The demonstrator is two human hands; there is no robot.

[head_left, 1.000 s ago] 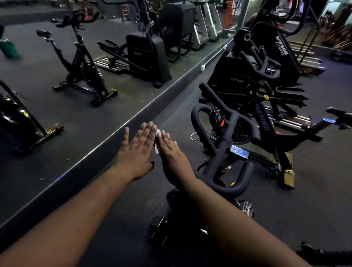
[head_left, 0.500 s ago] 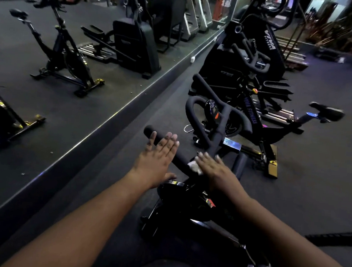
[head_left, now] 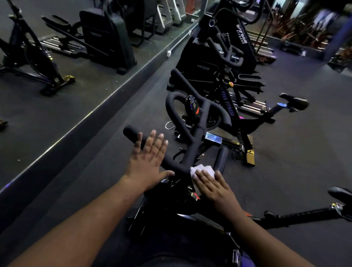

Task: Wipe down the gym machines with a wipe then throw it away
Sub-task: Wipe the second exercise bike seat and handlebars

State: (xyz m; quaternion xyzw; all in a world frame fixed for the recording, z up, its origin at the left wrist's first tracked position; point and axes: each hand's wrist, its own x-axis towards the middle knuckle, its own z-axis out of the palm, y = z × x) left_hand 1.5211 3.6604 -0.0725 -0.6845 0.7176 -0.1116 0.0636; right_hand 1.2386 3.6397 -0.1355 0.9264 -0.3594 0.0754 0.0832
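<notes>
Wiping the near bike's handlebar (head_left: 181,167)

Our right hand (head_left: 215,188) presses the white wipe (head_left: 201,169) down with straight fingers; our left hand (head_left: 148,162) rests flat, fingers spread.

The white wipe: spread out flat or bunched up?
Bunched up. The wipe shows as a crumpled lump under the right hand's straight fingers, on the handlebar.
</notes>
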